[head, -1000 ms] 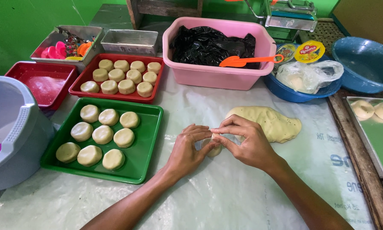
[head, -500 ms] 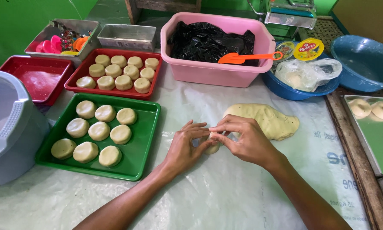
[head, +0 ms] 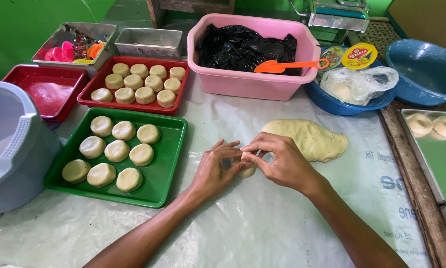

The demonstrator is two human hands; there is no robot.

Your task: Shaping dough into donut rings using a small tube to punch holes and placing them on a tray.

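Hands (head: 252,166) around roundish dough piece (head: 246,170)

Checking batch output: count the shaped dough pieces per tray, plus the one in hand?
Green tray: 8
Red tray: 9
Dough piece pinched between left hand and right hand: 1
Total: 18

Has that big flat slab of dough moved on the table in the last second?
No. The dough slab lies in the same spot below the pink tub, just past the right hand. Only the camera shifted a little.
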